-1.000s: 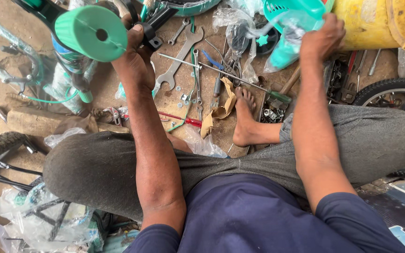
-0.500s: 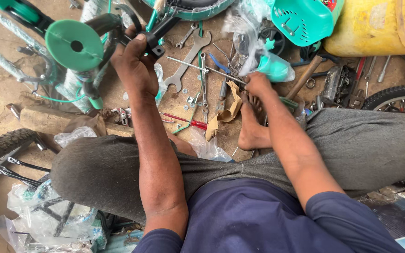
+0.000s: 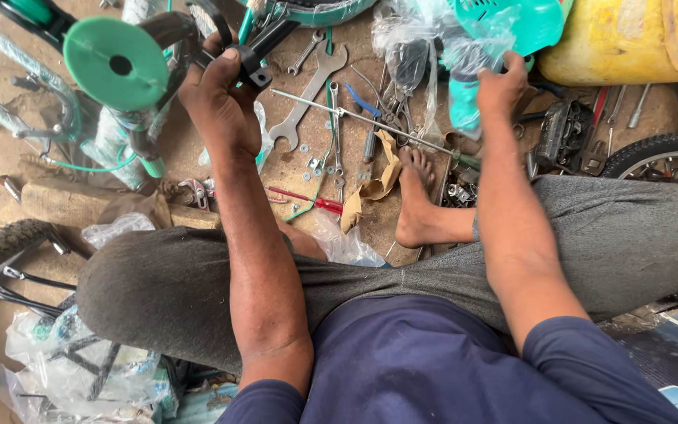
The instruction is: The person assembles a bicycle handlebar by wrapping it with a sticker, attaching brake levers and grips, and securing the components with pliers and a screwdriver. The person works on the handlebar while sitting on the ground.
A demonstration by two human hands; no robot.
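Left hand grips green handlebar grip; right hand grasps plastic-wrapped part.

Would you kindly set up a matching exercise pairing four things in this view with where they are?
Things:
1. left hand
2. right hand
3. large open-ended spanner
4. yellow container

Places:
A. top right corner
B. on the ground between the two hands
C. on the black clamp beside the green disc
D. on the plastic-wrapped teal part

Pairs: 1-C, 2-D, 3-B, 4-A
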